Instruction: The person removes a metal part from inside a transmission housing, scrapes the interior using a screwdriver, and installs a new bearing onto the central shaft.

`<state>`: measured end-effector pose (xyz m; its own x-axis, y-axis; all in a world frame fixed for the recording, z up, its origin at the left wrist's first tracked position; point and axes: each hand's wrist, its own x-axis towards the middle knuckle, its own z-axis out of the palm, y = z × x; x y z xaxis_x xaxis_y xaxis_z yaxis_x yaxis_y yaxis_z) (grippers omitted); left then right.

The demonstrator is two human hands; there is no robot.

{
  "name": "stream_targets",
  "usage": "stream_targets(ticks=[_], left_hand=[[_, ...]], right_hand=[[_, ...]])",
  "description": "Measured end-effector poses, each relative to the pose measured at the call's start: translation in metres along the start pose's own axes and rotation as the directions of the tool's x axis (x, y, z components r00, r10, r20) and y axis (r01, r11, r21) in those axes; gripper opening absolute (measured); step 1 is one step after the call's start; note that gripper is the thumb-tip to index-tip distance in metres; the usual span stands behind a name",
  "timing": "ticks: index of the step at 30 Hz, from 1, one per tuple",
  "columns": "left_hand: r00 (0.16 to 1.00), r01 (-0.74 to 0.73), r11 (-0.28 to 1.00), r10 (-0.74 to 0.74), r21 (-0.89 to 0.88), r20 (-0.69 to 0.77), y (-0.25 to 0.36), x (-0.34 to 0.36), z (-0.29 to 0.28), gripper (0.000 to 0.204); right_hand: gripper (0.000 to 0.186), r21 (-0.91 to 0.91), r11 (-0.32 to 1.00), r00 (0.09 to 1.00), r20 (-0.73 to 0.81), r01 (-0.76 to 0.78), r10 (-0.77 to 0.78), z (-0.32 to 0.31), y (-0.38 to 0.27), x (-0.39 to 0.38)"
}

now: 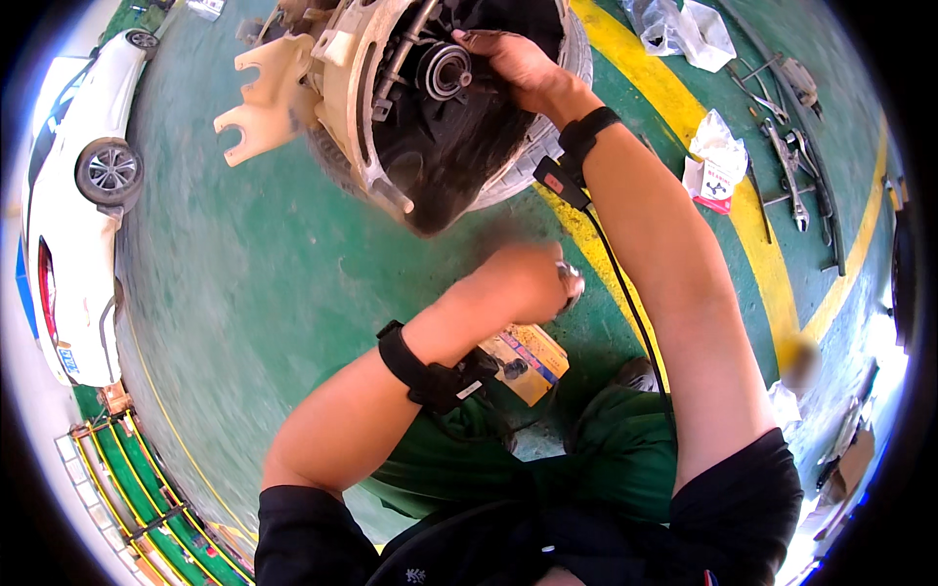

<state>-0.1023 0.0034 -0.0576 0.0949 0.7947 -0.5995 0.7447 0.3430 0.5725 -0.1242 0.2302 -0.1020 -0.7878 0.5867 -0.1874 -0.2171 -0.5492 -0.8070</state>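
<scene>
A pale metal bell housing [337,68] with a dark, greasy inside stands ahead of me. Within it sits a round release bearing [446,73] beside a metal fork or lever [405,49]. My right hand [523,68] reaches into the housing, one digit stretched to the bearing's upper edge; its other fingers are partly hidden. Lower and nearer to me, my left hand [528,281] is closed, slightly blurred, with a shiny metal piece [571,281] showing at its edge. Below this hand lies a yellow cardboard box [528,363], partly covered by my wrist strap.
Wrenches [787,171] and a long dark bar [816,146] lie on the green floor at right. Nearby are clear plastic bags [679,27] and a white-and-red packet [716,166]. A white car [83,225] stands far left. A cable [625,278] hangs along my right arm.
</scene>
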Motion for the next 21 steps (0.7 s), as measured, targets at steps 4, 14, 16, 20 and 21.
stream_targets(ticks=[4, 14, 16, 20, 21], left_hand=[[0.955, 0.293, 0.864, -0.280, -0.409, 0.093, 0.013, 0.005, -0.030, 0.048], [0.946, -0.067, 0.624, -0.209, -0.779, -0.249, -0.001, 0.002, -0.030, 0.040], [0.930, -0.108, 0.623, -0.213, -0.775, -0.301, 0.001, -0.001, -0.028, 0.040], [0.901, -0.175, 0.711, -0.162, -0.681, -0.401, -0.002, -0.003, -0.032, 0.036], [0.895, -0.195, 0.710, -0.154, -0.676, -0.420, -0.003, -0.004, -0.034, 0.035]], right_hand=[[0.030, 0.016, 1.000, 1.000, -0.021, -0.003, 0.003, 0.000, -0.002, 0.000], [0.040, -0.360, 0.933, 1.000, -0.005, 0.010, -0.012, -0.007, -0.020, -0.011], [0.043, -0.440, 0.898, 1.000, 0.008, 0.005, -0.002, -0.011, -0.026, -0.016], [0.054, -0.628, 0.777, 0.998, 0.053, 0.046, -0.017, -0.017, -0.048, -0.050], [0.057, -0.670, 0.739, 0.997, 0.073, 0.066, -0.022, -0.022, -0.051, -0.055]])
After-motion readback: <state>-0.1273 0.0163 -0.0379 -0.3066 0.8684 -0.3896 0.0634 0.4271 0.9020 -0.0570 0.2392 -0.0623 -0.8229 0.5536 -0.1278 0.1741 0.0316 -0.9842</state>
